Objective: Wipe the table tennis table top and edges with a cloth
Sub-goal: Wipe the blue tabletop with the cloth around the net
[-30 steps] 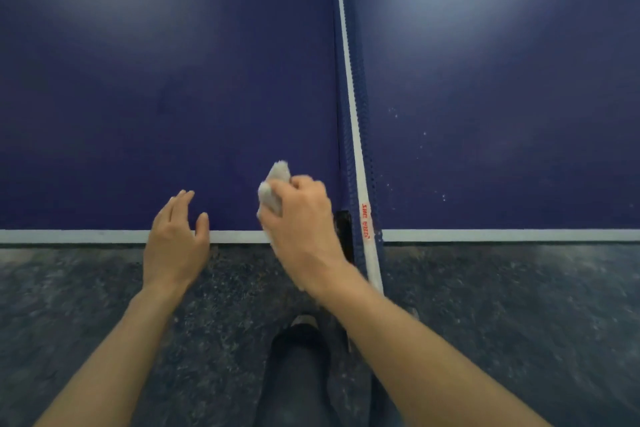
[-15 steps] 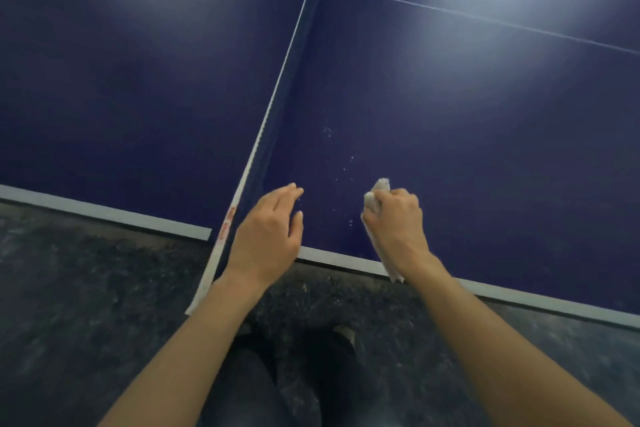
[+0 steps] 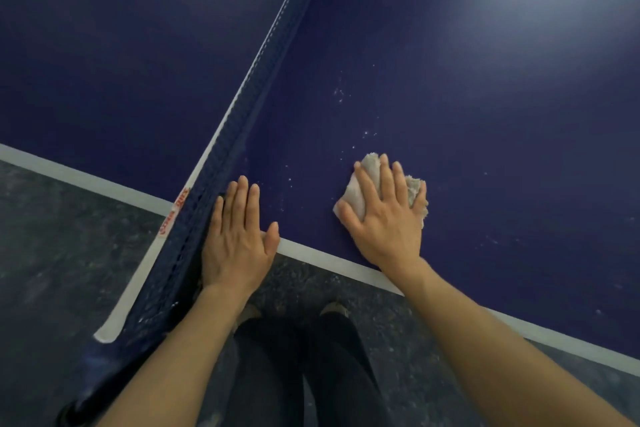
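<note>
Right hand [image 3: 388, 218], fingers flat, presses crumpled beige cloth [image 3: 360, 191] on dark-blue worktop [image 3: 485, 114]; left hand [image 3: 239, 239] rests open. Missed white specks [image 3: 341, 94] likely if strokes stay short.

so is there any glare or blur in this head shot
Head view: soft glare washes the table top pale at upper right; wide-angle bend tilts the net; the cloth and right hand stay fairly sharp, the floor smeared.

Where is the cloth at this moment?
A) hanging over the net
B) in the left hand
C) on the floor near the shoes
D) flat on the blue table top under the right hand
D: the right hand presses the cloth flat on the table top with straight fingers.
</note>
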